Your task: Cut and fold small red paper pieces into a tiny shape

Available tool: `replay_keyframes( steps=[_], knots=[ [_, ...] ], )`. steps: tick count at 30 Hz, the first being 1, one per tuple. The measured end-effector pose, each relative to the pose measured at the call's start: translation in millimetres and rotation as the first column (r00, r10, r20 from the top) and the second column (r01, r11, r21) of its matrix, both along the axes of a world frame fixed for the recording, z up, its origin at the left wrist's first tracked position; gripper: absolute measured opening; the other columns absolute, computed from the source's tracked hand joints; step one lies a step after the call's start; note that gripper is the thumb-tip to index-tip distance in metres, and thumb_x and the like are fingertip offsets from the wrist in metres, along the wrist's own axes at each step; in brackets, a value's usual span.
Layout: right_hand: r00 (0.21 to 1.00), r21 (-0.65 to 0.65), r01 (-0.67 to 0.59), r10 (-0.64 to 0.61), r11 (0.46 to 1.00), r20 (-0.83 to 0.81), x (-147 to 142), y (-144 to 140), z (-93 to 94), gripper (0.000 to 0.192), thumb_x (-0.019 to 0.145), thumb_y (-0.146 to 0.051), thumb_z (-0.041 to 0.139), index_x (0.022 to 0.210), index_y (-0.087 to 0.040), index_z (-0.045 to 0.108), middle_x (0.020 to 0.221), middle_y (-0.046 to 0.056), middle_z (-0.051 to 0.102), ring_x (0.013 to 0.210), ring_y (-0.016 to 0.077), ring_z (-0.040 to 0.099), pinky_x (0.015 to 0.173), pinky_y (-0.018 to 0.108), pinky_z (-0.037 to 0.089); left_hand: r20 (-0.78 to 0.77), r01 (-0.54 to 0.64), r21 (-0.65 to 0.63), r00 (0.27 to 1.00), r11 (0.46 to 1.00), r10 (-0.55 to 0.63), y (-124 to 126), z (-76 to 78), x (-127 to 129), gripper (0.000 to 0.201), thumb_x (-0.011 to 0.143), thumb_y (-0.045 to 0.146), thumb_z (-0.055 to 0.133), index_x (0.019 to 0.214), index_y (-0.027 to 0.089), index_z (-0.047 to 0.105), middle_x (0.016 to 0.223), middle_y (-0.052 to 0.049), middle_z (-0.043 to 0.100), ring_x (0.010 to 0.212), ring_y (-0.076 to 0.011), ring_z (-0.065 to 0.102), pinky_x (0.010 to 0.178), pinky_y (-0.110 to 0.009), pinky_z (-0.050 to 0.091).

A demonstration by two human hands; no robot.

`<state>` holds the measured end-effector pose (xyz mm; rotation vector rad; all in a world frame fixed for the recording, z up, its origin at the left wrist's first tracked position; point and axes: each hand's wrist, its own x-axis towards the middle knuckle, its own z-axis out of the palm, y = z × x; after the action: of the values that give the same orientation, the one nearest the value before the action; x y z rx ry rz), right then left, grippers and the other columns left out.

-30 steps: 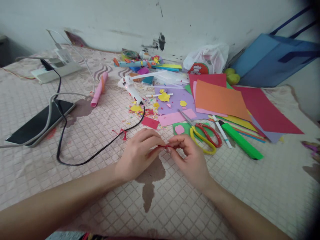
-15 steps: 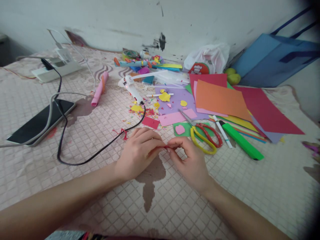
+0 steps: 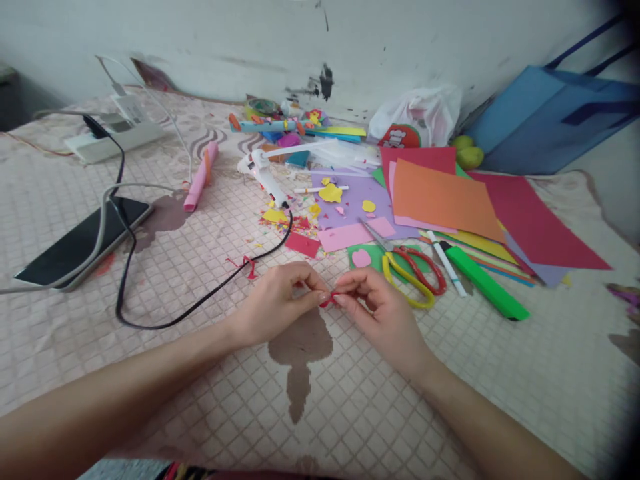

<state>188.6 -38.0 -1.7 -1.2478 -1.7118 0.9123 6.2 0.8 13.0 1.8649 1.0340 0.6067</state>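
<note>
Partly curled, the left hand [image 3: 283, 300] and right hand [image 3: 385, 317] both pinched a small red piece [image 3: 329, 301], left of the red-and-yellow-handled scissors [image 3: 389, 249].

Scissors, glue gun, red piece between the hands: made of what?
Scissors: grey, metal-looking blades with a dull sheen; smooth red and yellow handles, likely plastic. Glue gun: probably hard plastic, from its smooth white body. Red piece: perhaps paper or thin foam, looking small and matte; mostly covered, so uncertain.
</note>
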Motion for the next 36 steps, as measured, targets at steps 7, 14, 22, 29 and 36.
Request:
replay_keyframes(
  steps=[7, 14, 22, 29, 36],
  knots=[
    [0.994, -0.14, -0.05, 0.035, 0.989, -0.103, 3.2, 3.2, -0.1, 0.011, 0.084, -0.014, 0.056, 0.093, -0.021, 0.056, 0.084, 0.0, 0.061, 0.077, 0.0112, 0.059, 0.068, 0.024, 0.05, 0.002, 0.022, -0.159, 1.0, 0.987, -0.022, 2.8, 1.0, 0.1, 0.011, 0.077, 0.024, 0.062, 0.075, 0.015, 0.067, 0.074, -0.002, 0.068, 0.068, -0.0123, 0.059, 0.062, -0.023, 0.044],
    [0.981, -0.082, -0.039, 0.023, 0.996, -0.194, -4.1, -0.3, 0.4, 0.019, 0.083, -0.018, 0.059, 0.1, -0.022, 0.051, 0.09, 0.001, 0.059, 0.08, 0.0136, 0.059, 0.072, 0.029, 0.052, 0.117, -0.072, -0.341, 0.986, 0.937, 0.118, -0.6, 2.5, 3.5, 0.02, 0.077, 0.033, 0.06, 0.071, 0.014, 0.064, 0.063, 0.0, 0.06, 0.054, -0.0096, 0.049, 0.049, -0.021, 0.035],
    [0.996, 0.214, 0.06, -0.073, 0.975, 0.052, -11.4, -4.1, 0.9, 0.018, 0.081, -0.014, 0.06, 0.097, -0.023, 0.058, 0.092, 0.002, 0.058, 0.078, 0.014, 0.057, 0.072, 0.03, 0.049, 0.232, -0.102, -0.573, 0.931, 0.813, 0.28, -6.7, 1.7, 8.3, 0.018, 0.074, 0.031, 0.063, 0.068, 0.014, 0.06, 0.061, 0.002, 0.054, 0.054, -0.0079, 0.045, 0.05, -0.02, 0.034],
    [0.987, 0.272, 0.053, -0.092, 0.961, 0.133, -9.4, -4.2, 2.9, 0.019, 0.081, -0.013, 0.061, 0.097, -0.024, 0.057, 0.091, 0.002, 0.059, 0.077, 0.0148, 0.057, 0.071, 0.032, 0.05, 0.317, -0.037, -0.613, 0.903, 0.789, 0.289, -3.2, -4.6, 7.1, 0.013, 0.073, 0.026, 0.066, 0.068, 0.014, 0.065, 0.065, 0.0, 0.059, 0.061, -0.0087, 0.048, 0.057, -0.02, 0.037],
    [0.979, 0.312, 0.033, -0.094, 0.949, 0.18, -9.7, -2.9, 4.5, 0.022, 0.081, -0.009, 0.058, 0.097, -0.024, 0.057, 0.091, 0.003, 0.058, 0.08, 0.0159, 0.057, 0.072, 0.033, 0.051, 0.329, -0.026, -0.673, 0.884, 0.74, 0.331, -4.9, -6.8, 6.8, 0.015, 0.073, 0.029, 0.067, 0.07, 0.015, 0.064, 0.066, 0.0, 0.06, 0.059, -0.0089, 0.05, 0.055, -0.021, 0.038]
  ],
)
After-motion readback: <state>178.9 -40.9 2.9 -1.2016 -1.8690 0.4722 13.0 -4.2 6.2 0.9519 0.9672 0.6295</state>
